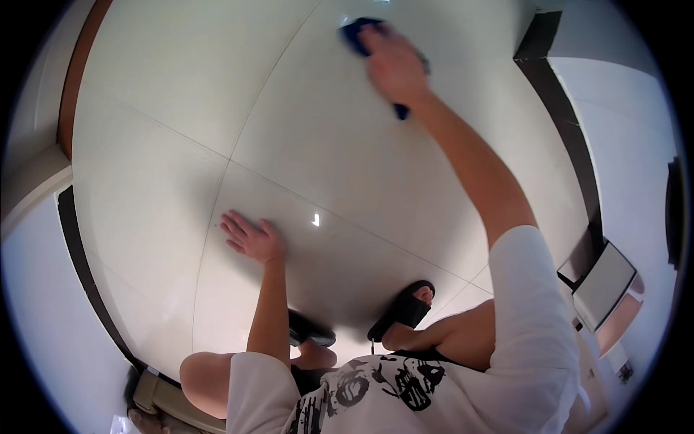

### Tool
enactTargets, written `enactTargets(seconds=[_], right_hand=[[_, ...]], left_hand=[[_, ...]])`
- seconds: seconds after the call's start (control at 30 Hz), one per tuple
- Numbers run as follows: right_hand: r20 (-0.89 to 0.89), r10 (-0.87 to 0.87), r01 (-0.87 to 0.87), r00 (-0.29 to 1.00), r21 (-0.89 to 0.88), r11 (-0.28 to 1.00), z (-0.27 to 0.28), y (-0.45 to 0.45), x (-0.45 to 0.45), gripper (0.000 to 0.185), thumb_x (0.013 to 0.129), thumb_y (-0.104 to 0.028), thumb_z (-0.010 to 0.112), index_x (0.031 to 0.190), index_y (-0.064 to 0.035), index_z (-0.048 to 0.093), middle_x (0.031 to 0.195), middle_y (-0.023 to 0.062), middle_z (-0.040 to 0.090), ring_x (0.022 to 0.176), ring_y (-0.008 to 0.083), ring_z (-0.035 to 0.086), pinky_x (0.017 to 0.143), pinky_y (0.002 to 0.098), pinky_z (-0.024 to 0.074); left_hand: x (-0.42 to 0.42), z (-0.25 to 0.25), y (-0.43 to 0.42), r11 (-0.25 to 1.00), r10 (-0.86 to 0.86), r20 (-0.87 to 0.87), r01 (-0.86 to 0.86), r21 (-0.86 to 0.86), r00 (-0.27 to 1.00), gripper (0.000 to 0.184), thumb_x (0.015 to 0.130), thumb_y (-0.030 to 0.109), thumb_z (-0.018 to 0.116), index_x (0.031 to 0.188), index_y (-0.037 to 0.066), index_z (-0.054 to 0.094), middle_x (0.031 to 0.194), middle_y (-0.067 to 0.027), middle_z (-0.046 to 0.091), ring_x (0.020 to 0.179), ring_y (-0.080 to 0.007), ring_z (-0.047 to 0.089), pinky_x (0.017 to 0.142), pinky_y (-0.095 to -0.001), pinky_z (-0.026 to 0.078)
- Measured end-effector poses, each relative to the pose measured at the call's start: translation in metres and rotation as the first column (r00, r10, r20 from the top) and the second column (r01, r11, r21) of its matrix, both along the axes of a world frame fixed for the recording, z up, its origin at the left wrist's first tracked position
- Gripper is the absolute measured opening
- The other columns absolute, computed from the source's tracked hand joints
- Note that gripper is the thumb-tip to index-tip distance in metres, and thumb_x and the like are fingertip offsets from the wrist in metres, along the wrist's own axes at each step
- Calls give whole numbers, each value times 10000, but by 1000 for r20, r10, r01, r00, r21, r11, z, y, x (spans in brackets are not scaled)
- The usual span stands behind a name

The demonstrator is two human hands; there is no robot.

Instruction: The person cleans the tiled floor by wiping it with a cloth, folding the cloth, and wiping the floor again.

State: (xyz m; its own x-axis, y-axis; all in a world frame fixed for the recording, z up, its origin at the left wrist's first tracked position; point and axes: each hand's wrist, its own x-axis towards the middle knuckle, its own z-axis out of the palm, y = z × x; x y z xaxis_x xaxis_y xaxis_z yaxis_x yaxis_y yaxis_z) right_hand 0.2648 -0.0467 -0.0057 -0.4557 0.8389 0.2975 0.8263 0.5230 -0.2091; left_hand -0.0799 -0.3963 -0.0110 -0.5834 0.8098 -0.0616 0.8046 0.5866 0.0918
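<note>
Far out on the glossy pale tile floor, my right hand presses a dark blue cloth down against the tiles. Part of the cloth sticks out past the fingers and another bit shows below the palm; the rest is hidden under the hand, which is slightly blurred. My left hand is spread open with nothing in it, low over the floor near a tile joint. Whether its palm rests on the tile I cannot tell for sure.
My feet are in black sandals close below. Dark baseboards run along the walls on both sides. A brown door frame stands at upper left, a dark-edged white panel at right, a beige object at lower left.
</note>
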Motion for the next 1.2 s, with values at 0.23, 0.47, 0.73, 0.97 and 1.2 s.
enactTargets(seconds=[0.23, 0.47, 0.73, 0.97, 1.2], right_hand=[[176, -441, 395, 880, 244, 886, -29, 44, 143, 509, 1054, -268, 501, 1455, 35, 580, 1560, 173, 557, 1413, 447, 502, 1223, 479, 382], [105, -50, 43, 993, 61, 997, -1, -47, -26, 465, 983, -159, 536, 1413, 1, 611, 1477, 154, 611, 1392, 452, 514, 1173, 528, 432], [-70, 293, -301, 954, -183, 936, 13, -184, -196, 559, 972, -171, 554, 1512, -26, 545, 1636, 96, 477, 1547, 342, 376, 1269, 512, 315], [122, 100, -79, 987, -168, 983, 10, -154, -108, 530, 965, -142, 551, 1483, -29, 571, 1614, 80, 503, 1521, 343, 411, 1244, 502, 357], [272, -307, 359, 912, -164, 919, 23, -211, 130, 567, 1013, -117, 521, 1570, -24, 468, 1661, 129, 438, 1546, 426, 348, 1248, 500, 350]], left_hand=[[0, 6, 1, 1000, 10, 53, -9, -30, 999, 877, 976, 416, 522, 1710, 79, 180, 1783, -161, 133, 1651, -383, 70, 1287, -637, 45], [1, 0, 1, 1000, -8, 7, 8, 4, 1000, 863, 1027, 506, 488, 1711, 88, 167, 1786, -150, 128, 1652, -366, 65, 1288, -623, 43], [4, 9, 3, 999, 20, 69, -18, -28, 997, 835, 1048, 501, 470, 1712, 97, 165, 1789, -136, 123, 1657, -346, 41, 1289, -618, 25], [3, 13, 2, 999, 16, 99, -13, -33, 995, 820, 1054, 482, 462, 1712, 94, 162, 1792, -131, 109, 1658, -337, 31, 1294, -605, 18], [7, 9, 3, 1000, 5, 92, -6, 15, 996, 809, 1056, 476, 436, 1707, 77, 169, 1789, -144, 117, 1655, -347, 47, 1292, -615, 27]])
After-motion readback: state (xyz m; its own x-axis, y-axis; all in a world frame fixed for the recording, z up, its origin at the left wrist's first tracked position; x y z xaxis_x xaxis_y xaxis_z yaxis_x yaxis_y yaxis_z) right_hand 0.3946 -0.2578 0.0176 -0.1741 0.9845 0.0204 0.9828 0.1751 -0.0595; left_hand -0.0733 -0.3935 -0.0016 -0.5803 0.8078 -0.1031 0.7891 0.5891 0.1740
